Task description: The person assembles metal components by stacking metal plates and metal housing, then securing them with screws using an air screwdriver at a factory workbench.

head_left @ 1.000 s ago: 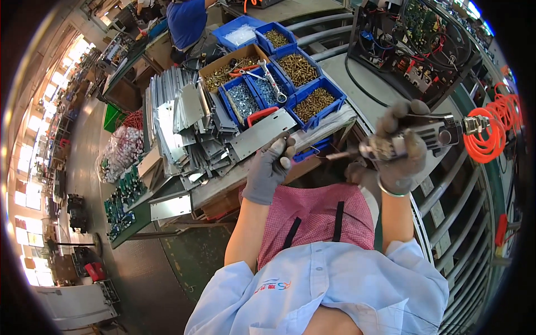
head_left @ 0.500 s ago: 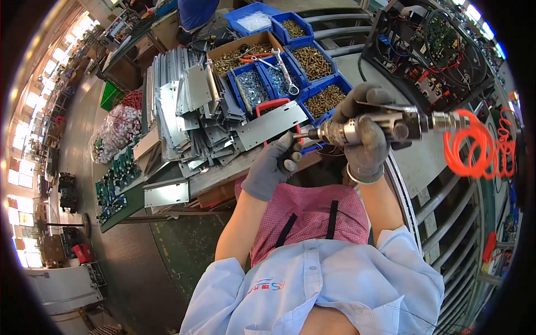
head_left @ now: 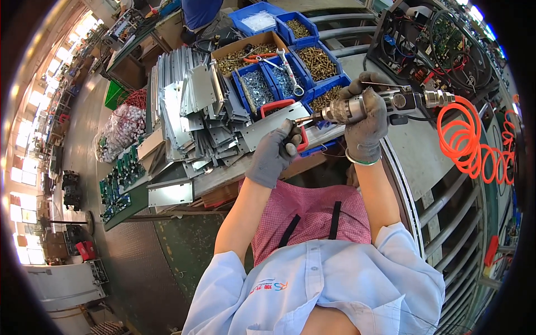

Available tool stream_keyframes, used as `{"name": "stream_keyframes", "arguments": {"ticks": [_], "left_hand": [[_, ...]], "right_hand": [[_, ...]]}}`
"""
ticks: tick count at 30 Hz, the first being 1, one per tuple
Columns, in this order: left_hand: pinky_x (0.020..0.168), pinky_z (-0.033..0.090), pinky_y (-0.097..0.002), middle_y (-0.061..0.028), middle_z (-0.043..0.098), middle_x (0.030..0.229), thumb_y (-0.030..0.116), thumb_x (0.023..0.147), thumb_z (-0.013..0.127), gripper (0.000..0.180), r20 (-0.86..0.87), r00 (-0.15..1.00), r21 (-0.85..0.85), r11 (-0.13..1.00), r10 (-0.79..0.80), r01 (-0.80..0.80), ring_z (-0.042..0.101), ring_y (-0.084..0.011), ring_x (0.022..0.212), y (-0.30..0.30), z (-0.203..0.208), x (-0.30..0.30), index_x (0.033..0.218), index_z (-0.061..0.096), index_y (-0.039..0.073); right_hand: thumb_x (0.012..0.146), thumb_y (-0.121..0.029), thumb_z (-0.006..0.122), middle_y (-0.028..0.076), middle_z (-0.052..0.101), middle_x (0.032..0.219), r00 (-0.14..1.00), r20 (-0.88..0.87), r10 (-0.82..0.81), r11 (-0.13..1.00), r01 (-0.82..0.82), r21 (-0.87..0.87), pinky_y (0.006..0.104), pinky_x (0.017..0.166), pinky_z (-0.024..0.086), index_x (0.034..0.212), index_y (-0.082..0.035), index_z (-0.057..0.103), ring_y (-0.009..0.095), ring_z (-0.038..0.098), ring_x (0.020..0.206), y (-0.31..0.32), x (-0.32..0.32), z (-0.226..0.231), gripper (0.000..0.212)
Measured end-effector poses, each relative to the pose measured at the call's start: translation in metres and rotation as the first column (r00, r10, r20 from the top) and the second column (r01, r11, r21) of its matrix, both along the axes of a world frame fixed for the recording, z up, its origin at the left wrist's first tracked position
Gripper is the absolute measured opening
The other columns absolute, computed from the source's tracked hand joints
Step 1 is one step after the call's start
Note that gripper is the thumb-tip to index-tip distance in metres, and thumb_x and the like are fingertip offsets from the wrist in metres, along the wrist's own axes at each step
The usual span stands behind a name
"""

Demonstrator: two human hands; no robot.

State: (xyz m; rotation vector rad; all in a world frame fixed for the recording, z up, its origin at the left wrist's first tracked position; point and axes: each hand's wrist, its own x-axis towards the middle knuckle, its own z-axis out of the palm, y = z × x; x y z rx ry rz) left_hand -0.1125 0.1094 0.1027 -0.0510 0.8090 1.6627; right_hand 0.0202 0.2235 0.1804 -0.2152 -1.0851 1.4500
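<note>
Grey-gloved right hand (head_left: 365, 121) wrapped round a silver cylindrical air tool (head_left: 344, 110), grey-gloved left hand (head_left: 273, 153) curled at its slim metal bit (head_left: 305, 119), hold unclear

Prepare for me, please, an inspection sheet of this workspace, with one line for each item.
Surface: bench, largely covered by metal plates and blue bins.
Things in hand: power tool, its bit pointing left.
Clutter: wrench lying over the bins; red handle beside them.
Left hand: gloved, fingertips at the bit's tip; unclear whether they hold a small part.
Right hand: gloved, gripping the power tool.
Cables: orange coiled hose at the tool's rear; wiring inside an open chassis.
Surroundings: person in blue beyond the bench; green circuit boards at left.
</note>
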Motion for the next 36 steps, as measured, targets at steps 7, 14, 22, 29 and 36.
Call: {"name": "stream_keyframes", "arguments": {"ticks": [7, 14, 22, 29, 36], "left_hand": [[0.038, 0.044, -0.0147, -0.0057, 0.058, 0.082, 0.022, 0.093, 0.058, 0.019, -0.099, 0.995, -0.078, 0.997, -0.023, 0.015, 0.055, -0.0097, 0.062, 0.004, 0.010, 0.001, 0.095, 0.055, 0.004], [0.035, 0.039, -0.0122, -0.0054, 0.055, 0.080, 0.024, 0.093, 0.059, 0.023, -0.035, 0.987, -0.030, 0.987, -0.157, 0.156, 0.052, -0.0088, 0.060, 0.007, 0.011, -0.027, 0.096, 0.055, 0.001], [0.033, 0.037, -0.0113, -0.0028, 0.055, 0.074, 0.026, 0.092, 0.059, 0.021, -0.251, 0.887, -0.278, 0.907, -0.387, 0.317, 0.051, -0.0062, 0.054, 0.055, 0.011, -0.051, 0.094, 0.057, 0.005], [0.032, 0.032, -0.0100, 0.0025, 0.051, 0.067, 0.028, 0.094, 0.056, 0.015, -0.319, 0.749, -0.450, 0.788, -0.581, 0.420, 0.041, -0.0014, 0.045, 0.074, -0.002, -0.053, 0.093, 0.057, 0.013], [0.032, 0.030, -0.0114, 0.0019, 0.055, 0.069, 0.029, 0.093, 0.056, 0.015, -0.430, 0.656, -0.563, 0.752, -0.620, 0.341, 0.042, -0.0018, 0.046, 0.077, 0.004, -0.050, 0.089, 0.059, 0.015]], "right_hand": [[0.090, -0.023, 0.047, 0.008, 0.057, 0.088, 0.999, 0.044, -0.025, 1.000, 0.025, 0.015, 0.0299, 0.067, 0.051, 0.114, -0.003, 0.050, 0.016, 0.058, 0.075, 0.008, -0.002, -0.007, 0.031], [0.090, -0.022, 0.050, 0.008, 0.057, 0.094, 0.998, -0.064, 0.020, 0.992, -0.028, -0.127, 0.0312, 0.068, 0.053, 0.114, -0.003, 0.048, 0.017, 0.060, 0.075, 0.029, -0.013, -0.016, 0.030], [0.081, -0.007, 0.056, 0.002, 0.058, 0.073, 0.983, 0.024, -0.181, 0.983, 0.181, -0.035, 0.0215, 0.047, 0.043, 0.086, -0.001, 0.055, 0.008, 0.053, 0.055, 0.055, -0.036, -0.041, 0.008], [0.077, -0.008, 0.060, 0.004, 0.057, 0.072, 0.996, 0.086, -0.003, 1.000, 0.002, 0.021, 0.0252, 0.053, 0.048, 0.094, -0.001, 0.054, 0.010, 0.053, 0.057, 0.054, -0.041, -0.033, 0.020], [0.074, -0.004, 0.061, 0.002, 0.056, 0.073, 0.993, 0.111, 0.032, 0.999, -0.034, 0.010, 0.0237, 0.051, 0.046, 0.089, -0.002, 0.056, 0.009, 0.054, 0.059, 0.054, -0.046, -0.036, 0.016]]}}
